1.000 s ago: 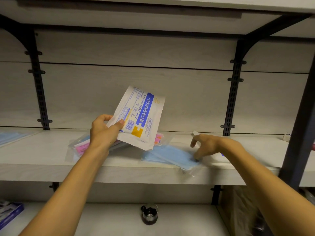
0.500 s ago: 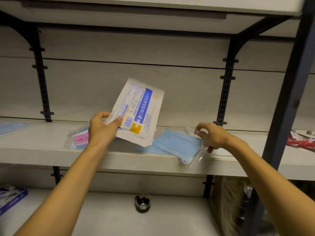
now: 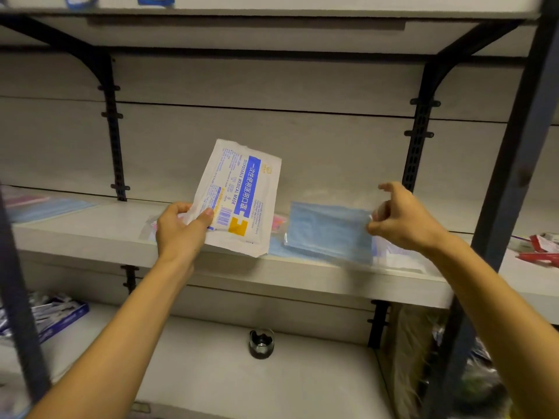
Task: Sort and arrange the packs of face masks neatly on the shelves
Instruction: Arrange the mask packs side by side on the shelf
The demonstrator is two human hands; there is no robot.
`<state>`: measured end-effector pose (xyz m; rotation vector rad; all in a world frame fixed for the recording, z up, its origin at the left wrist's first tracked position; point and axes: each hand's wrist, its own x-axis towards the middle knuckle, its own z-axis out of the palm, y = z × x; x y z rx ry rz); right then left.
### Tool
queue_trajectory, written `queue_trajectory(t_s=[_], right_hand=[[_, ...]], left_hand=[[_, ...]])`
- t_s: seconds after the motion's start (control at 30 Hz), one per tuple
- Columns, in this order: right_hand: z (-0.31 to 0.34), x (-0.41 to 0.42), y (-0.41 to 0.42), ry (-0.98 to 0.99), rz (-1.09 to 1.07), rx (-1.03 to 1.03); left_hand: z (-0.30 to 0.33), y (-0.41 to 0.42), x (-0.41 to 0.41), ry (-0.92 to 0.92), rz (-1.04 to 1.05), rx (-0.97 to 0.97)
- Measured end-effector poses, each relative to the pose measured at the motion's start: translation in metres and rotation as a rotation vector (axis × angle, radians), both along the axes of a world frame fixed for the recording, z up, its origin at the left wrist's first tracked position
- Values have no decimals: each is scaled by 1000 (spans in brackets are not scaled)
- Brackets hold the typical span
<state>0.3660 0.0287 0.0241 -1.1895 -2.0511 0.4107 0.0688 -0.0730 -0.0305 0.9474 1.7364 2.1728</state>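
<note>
My left hand (image 3: pixel 181 228) pinches the lower left corner of a white mask pack (image 3: pixel 239 195) with a blue label, held upright above the middle shelf (image 3: pixel 90 234). My right hand (image 3: pixel 405 219) pinches the right edge of a clear pack of blue masks (image 3: pixel 329 231) and holds it lifted off the shelf. Under them lie another blue pack (image 3: pixel 276 247) and a pink pack (image 3: pixel 278 220), mostly hidden.
Blue and pink packs (image 3: pixel 42 207) lie at the shelf's far left. Red packets (image 3: pixel 538 249) sit at the right past a black upright post (image 3: pixel 511 176). On the lower shelf stand a small dark jar (image 3: pixel 261 343) and a blue box (image 3: pixel 51 319).
My right hand has taken the clear blue pack by its edge and raised it off the shelf. My left hand keeps hold of the white pack. The view has tilted upward.
</note>
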Motion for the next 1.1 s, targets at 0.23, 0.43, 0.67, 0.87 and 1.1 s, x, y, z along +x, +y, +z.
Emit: queue_trajectory(t_s=[0.23,0.43,0.67,0.87,1.1], right_hand=[[22,-10,-21,73,52,442],[23,-45,-31,122,185,408],[27,-125,-51,92,263,216],[27,-213,-76,80,366,268],[26,-309,-128,59,522,316]], left_hand=[[2,-17,-8,10,55,30],[-1,-36,-34,-17,87,50],[-4,-82,-99,-43,154,34],[-1,-136,-169,-27,209,56],[2,-201,-258,-9,298,100]])
